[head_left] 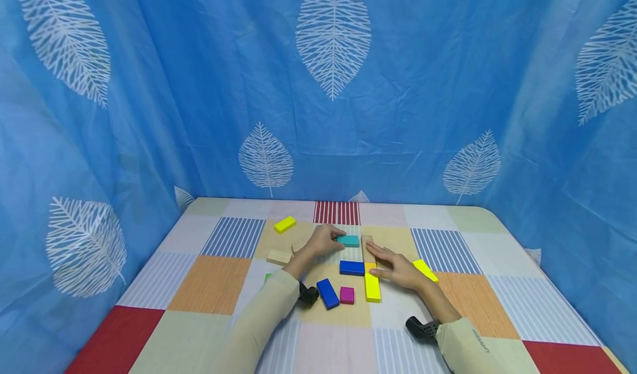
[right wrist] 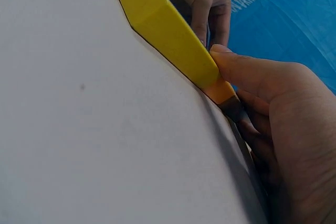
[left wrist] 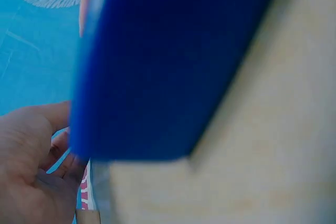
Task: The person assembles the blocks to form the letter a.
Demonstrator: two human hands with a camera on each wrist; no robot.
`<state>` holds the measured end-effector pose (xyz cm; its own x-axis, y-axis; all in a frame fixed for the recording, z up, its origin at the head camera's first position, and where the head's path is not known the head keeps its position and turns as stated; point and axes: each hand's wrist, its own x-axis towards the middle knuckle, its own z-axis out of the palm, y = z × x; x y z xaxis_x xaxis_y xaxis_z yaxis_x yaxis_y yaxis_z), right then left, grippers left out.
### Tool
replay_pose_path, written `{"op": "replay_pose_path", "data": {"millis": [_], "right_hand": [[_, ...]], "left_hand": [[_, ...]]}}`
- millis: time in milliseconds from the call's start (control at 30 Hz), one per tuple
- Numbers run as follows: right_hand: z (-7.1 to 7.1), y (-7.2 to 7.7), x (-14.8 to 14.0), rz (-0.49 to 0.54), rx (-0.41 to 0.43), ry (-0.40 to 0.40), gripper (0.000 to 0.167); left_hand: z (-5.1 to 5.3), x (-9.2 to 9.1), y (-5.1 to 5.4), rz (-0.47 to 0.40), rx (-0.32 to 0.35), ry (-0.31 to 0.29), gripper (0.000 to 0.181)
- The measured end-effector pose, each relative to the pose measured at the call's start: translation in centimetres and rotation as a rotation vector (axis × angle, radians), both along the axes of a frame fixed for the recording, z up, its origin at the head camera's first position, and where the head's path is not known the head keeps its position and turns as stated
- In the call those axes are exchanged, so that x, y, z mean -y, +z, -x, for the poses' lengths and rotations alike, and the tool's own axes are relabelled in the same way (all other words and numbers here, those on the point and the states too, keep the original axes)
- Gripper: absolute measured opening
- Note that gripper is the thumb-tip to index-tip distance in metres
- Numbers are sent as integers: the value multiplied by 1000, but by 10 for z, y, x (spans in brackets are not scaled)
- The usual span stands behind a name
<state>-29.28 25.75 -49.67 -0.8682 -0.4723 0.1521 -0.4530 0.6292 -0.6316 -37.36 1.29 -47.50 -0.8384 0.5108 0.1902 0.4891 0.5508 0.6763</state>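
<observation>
My left hand (head_left: 322, 241) pinches a teal block (head_left: 350, 241) between thumb and fingers, low over the cloth. Just right of it, a plain wooden block (head_left: 367, 243), an orange block (head_left: 369, 266) and a yellow block (head_left: 372, 289) form a line. Against this line's right side rests my right hand (head_left: 400, 270), its fingers extended along the wooden block and its thumb near the orange and yellow ones. A blue block (head_left: 352, 268) lies left of the line. In the left wrist view, a blue block (left wrist: 168, 61) close to the lens hides the fingertips.
Nearer me lie another blue block (head_left: 328, 294) and a magenta block (head_left: 347, 295). Left are a pale wooden block (head_left: 279, 257), a partly hidden green block (head_left: 267, 277) and a far yellow block (head_left: 285, 224). One more yellow block (head_left: 427, 272) lies beyond my right wrist.
</observation>
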Motion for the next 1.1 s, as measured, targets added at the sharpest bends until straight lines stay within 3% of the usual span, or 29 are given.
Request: {"op": "replay_pose_path", "data": {"millis": [300,600,967,1100], "right_hand": [[2,-3,0,-6,-3,2,71],[2,-1,0,-12,-1,-11,70],[1,-1,1,-7,3,-7,70],[1,-1,1,-13,1,-11,71]], "left_hand": [[3,-5,-4,9,-13,31,34],[4,-5,-4,-23,-15,9,35],[3,-9,-5,-14,-15,31,35],[3,-7,-5,-48,-10,21,39]]}}
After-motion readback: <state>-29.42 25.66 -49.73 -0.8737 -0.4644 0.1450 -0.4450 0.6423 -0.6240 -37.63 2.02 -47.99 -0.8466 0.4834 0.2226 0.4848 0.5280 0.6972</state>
